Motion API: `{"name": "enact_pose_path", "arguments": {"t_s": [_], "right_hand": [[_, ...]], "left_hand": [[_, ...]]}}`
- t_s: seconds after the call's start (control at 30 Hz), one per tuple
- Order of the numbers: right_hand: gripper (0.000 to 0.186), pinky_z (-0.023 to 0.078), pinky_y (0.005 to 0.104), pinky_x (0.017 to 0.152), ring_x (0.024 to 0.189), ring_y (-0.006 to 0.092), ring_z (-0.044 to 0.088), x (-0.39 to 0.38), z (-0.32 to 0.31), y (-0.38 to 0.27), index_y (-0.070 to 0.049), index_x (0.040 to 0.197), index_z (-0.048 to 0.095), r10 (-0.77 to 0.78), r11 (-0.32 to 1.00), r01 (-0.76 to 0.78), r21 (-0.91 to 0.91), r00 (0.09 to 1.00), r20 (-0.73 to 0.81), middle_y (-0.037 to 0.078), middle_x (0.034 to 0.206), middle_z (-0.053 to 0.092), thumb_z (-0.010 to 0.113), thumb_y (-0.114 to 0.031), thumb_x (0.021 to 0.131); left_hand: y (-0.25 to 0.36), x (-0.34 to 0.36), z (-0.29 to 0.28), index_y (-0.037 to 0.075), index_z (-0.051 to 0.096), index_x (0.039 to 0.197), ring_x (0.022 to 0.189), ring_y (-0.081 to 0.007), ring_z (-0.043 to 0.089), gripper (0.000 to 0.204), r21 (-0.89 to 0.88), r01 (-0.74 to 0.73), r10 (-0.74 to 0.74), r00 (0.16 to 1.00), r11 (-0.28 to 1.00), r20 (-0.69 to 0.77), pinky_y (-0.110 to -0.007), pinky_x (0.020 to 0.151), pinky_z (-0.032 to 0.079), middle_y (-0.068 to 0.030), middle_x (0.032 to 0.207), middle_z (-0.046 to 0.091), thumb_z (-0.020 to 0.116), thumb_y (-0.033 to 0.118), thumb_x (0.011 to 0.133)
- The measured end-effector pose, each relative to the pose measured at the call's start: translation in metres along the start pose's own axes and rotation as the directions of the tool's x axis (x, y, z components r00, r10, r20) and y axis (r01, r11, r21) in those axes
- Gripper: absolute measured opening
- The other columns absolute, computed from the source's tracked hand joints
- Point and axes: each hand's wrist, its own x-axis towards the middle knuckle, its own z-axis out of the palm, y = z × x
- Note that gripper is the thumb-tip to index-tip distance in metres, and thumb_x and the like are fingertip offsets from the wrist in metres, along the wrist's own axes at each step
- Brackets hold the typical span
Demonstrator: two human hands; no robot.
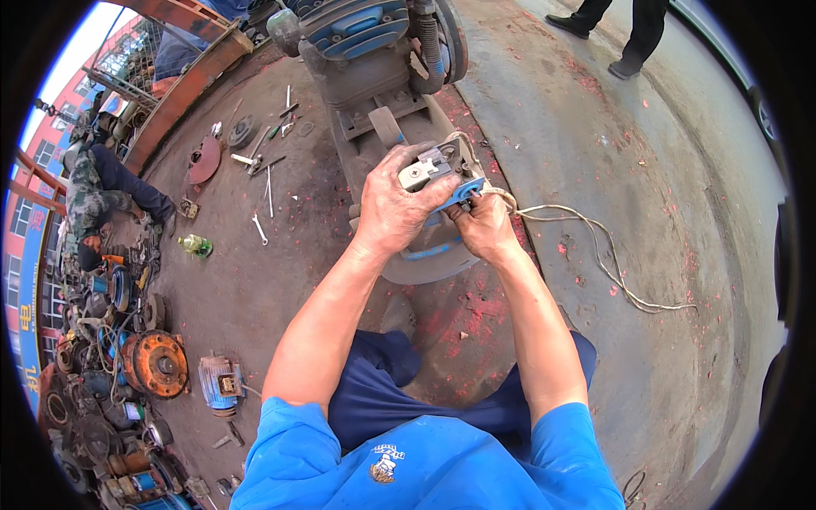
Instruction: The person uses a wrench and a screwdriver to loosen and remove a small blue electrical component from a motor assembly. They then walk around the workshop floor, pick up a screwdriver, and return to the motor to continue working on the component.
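My left hand (393, 200) is closed round a small metal unit (425, 172) with a cream block and a blue bracket (457, 193), above the base of a dusty blue-and-grey machine (357, 34). My right hand (486, 228) is closed just under the bracket, its fingertips at a small fitting there; exactly what they pinch is hidden. A pale cord (616, 272) runs from beside that hand out across the ground to the right.
Wrenches (260, 229), a red disc (202, 170) and a green bottle (195, 246) lie leftward. A crouching person (115, 183), piled machine parts (110, 374) and an electric motor (219, 382) are at the left; a standing person's legs (637, 34) are upper right.
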Motion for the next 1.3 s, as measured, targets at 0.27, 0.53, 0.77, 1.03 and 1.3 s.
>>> {"name": "enact_pose_path", "arguments": {"t_s": [0.27,0.53,0.77,1.03,1.3], "right_hand": [[0.020,0.051,0.0356,0.065,0.071,0.0235,0.066,0.000,0.008,-0.005,-0.001,0.100,0.064,-0.087,0.996,0.084,-0.039,0.992,-0.089,0.011,0.083,0.068,0.070,-0.003,0.081],[0.012,0.050,0.0447,0.075,0.088,0.0370,0.066,0.005,0.005,-0.011,-0.003,0.093,0.068,-0.105,0.993,0.100,-0.064,0.991,-0.084,0.020,0.096,0.066,0.071,-0.005,0.082],[0.023,0.050,0.0485,0.070,0.086,0.0399,0.062,-0.008,0.005,0.002,-0.005,0.089,0.062,-0.233,0.955,0.163,-0.247,0.928,-0.291,0.017,0.088,0.060,0.076,-0.017,0.075],[0.026,0.052,0.0480,0.079,0.093,0.0386,0.062,-0.004,-0.012,0.009,-0.004,0.092,0.063,-0.171,0.963,0.159,-0.215,0.984,-0.039,0.018,0.096,0.059,0.073,-0.020,0.074],[0.028,0.053,0.0490,0.074,0.088,0.0396,0.063,-0.008,0.002,0.001,-0.004,0.092,0.062,-0.207,0.963,0.155,-0.222,0.950,-0.233,0.018,0.094,0.060,0.076,-0.018,0.072]], "left_hand": [[0.000,0.003,-0.008,-0.001,0.066,0.118,0.097,-0.0112,0.062,0.051,0.068,-0.036,0.034,0.999,0.997,0.029,-0.028,0.087,0.051,-0.0053,0.105,0.068,0.083,0.025,0.079],[-0.007,0.006,-0.001,-0.002,0.066,0.119,0.094,-0.0117,0.064,0.047,-0.021,0.065,-0.066,0.998,0.998,-0.020,-0.027,0.084,0.052,-0.0066,0.106,0.069,0.083,0.018,0.080],[-0.030,0.005,0.009,-0.008,0.060,0.124,0.093,-0.0160,0.065,0.047,-0.083,-0.001,-0.002,1.000,0.997,-0.030,-0.028,0.086,0.052,-0.0112,0.109,0.068,0.076,0.018,0.089],[-0.028,0.004,0.010,-0.004,0.061,0.123,0.092,-0.0192,0.067,0.036,-0.147,0.038,-0.035,0.999,0.988,0.022,-0.032,0.080,0.057,-0.0126,0.110,0.068,0.065,0.020,0.096],[-0.032,0.007,-0.002,-0.006,0.059,0.126,0.095,-0.0198,0.067,0.038,0.012,-0.021,0.020,0.999,1.000,0.037,-0.033,0.084,0.056,-0.0131,0.114,0.067,0.064,0.016,0.096]]}}
